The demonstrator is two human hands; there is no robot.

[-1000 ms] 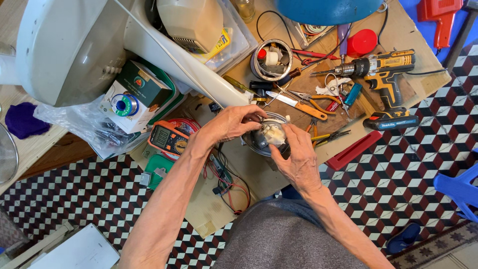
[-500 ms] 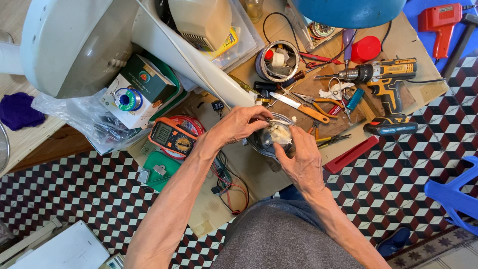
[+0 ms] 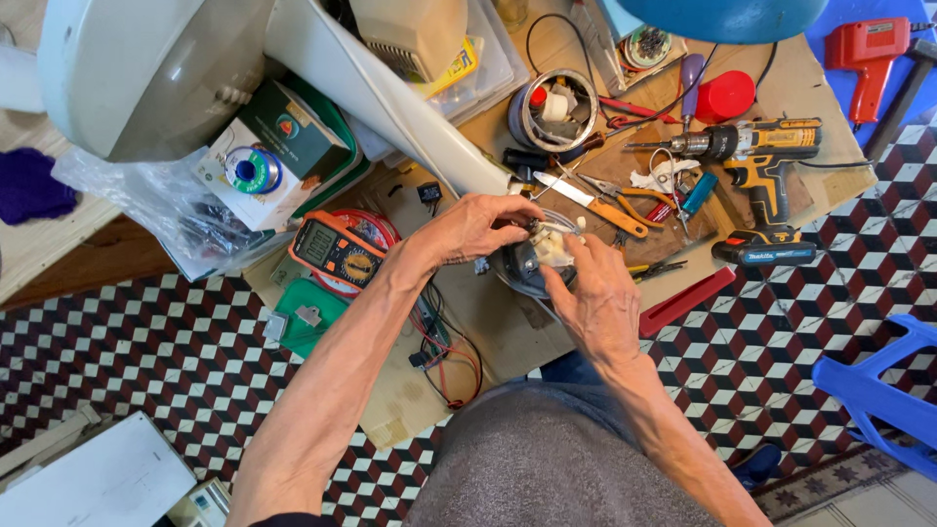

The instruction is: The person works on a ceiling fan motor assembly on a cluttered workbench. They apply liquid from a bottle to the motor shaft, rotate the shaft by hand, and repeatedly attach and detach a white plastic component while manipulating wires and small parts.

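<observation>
From the head camera I look straight down on a cluttered low workboard (image 3: 508,332) set on a checkered tile floor. My left hand (image 3: 468,226) curls over the top of a small round motor housing (image 3: 527,262), fingers bent and pinching its upper edge; my right hand (image 3: 595,298) closes on the same housing from below, thumb and fingers pressed to the pale part at its centre. Both hands are partly closed around it, and the housing sits just above the board near its middle, held between them.

Just left of my left wrist lies an orange multimeter (image 3: 337,252) on a red reel. Beyond the hands, near the housing, I see orange-handled pliers (image 3: 615,205), and further right a yellow cordless drill (image 3: 756,161). A red bar (image 3: 683,303) lies just right of my right hand. A white fan body (image 3: 146,68) fills the upper left, with a solder spool (image 3: 252,169) beneath it. Loose wires (image 3: 444,356) trail beneath my left forearm.
</observation>
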